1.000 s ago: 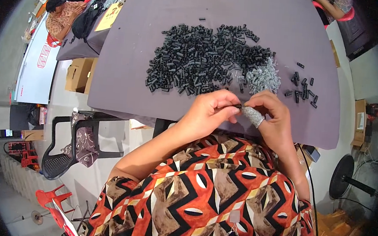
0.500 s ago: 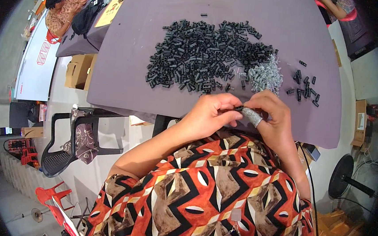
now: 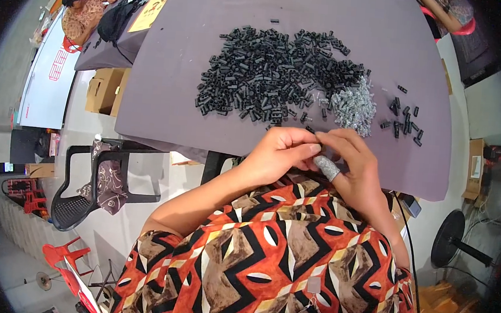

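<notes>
My two hands meet over the table's near edge, fingertips touching. My left hand (image 3: pixel 277 154) is closed in a pinch of thumb and forefinger; the small black plastic piece seen there a moment ago is now mostly hidden by the fingers. My right hand (image 3: pixel 356 168) bends its fingers against the left fingertips; whatever it pinches does not show. Silvery grey tape (image 3: pixel 326 167) wraps its thumb. Just beyond the hands lies a wide heap of short black tubular pieces (image 3: pixel 257 74). A pile of small shiny metal springs (image 3: pixel 353 107) adjoins its right side.
Several black pieces (image 3: pixel 406 119) lie apart at the right on the grey-covered table (image 3: pixel 167 91). A black chair (image 3: pixel 76 207) stands left, a cardboard box (image 3: pixel 104 92) beyond it. A round black stand (image 3: pixel 450 238) is at right. Another person (image 3: pixel 85 17) sits far left.
The right fingers have moved up and over the left fingertips, covering the black piece that showed between them. The right thumb has shifted slightly left and down.
</notes>
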A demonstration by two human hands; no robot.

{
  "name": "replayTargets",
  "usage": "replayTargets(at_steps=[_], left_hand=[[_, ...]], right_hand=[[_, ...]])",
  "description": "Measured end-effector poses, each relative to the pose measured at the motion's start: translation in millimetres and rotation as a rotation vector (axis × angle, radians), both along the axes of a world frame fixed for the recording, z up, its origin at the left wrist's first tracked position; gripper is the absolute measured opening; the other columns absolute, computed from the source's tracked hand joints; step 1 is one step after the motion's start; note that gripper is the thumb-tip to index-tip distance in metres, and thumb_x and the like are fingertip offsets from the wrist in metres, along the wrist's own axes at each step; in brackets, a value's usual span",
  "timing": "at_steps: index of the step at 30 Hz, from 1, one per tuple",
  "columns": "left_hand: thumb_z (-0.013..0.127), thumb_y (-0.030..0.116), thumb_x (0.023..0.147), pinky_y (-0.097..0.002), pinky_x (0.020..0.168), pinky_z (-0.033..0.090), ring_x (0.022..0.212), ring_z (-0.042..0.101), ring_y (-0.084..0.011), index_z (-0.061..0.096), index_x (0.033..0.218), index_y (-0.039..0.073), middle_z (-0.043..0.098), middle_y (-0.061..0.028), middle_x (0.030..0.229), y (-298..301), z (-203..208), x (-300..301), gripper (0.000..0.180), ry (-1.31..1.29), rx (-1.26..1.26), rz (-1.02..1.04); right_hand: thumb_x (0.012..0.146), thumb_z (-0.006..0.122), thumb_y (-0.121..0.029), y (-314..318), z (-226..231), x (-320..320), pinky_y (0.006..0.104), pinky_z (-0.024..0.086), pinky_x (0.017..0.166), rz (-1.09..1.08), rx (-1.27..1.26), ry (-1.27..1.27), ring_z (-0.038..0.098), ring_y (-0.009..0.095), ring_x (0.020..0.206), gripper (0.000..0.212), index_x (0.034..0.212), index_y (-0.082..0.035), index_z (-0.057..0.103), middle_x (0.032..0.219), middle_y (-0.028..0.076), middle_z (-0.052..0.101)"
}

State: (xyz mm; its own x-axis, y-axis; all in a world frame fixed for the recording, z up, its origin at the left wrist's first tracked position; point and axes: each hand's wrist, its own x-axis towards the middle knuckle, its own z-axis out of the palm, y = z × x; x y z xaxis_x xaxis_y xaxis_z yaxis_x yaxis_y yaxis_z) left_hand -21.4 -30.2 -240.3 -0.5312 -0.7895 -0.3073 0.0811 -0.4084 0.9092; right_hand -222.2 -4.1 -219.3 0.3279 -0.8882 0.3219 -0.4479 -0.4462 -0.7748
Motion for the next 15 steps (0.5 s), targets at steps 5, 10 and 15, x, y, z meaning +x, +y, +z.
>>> replayTargets(at_steps=[5,10,15], left_hand=[[0.058,0.015,0.1,-0.0244,0.073,0.055,0.082,0.069,-0.0132,0.069,0.107,-0.001,0.071,-0.006,0.093,0.4,0.6,2.9,0.021,0.087,0.072,-0.05],[0.058,0.015,0.1,-0.0252,0.075,0.056,0.084,0.07,-0.0158,0.068,0.111,-0.001,0.072,-0.0082,0.096,-1.9,9.4,10.8,0.022,0.161,0.195,-0.053],[0.059,0.015,0.099,-0.0265,0.074,0.057,0.084,0.071,-0.0175,0.068,0.111,-0.001,0.072,-0.0109,0.096,-2.2,14.2,17.2,0.022,0.174,0.194,-0.048]], right_hand=[[0.075,0.069,0.004,-1.3,-6.0,-1.8,0.0358,0.054,0.077,0.014,-0.004,-0.025,0.066,0.031,0.09,0.037,0.111,-0.004,0.068,0.104,0.013,0.063],[0.077,0.067,0.006,-3.9,-4.9,6.8,0.0322,0.053,0.079,0.009,-0.025,-0.08,0.065,0.026,0.092,0.034,0.11,-0.003,0.07,0.104,0.013,0.063],[0.078,0.067,0.007,-9.9,1.9,8.0,0.0308,0.051,0.08,0.031,0.101,-0.149,0.064,0.024,0.094,0.031,0.107,-0.003,0.071,0.103,0.012,0.063]])
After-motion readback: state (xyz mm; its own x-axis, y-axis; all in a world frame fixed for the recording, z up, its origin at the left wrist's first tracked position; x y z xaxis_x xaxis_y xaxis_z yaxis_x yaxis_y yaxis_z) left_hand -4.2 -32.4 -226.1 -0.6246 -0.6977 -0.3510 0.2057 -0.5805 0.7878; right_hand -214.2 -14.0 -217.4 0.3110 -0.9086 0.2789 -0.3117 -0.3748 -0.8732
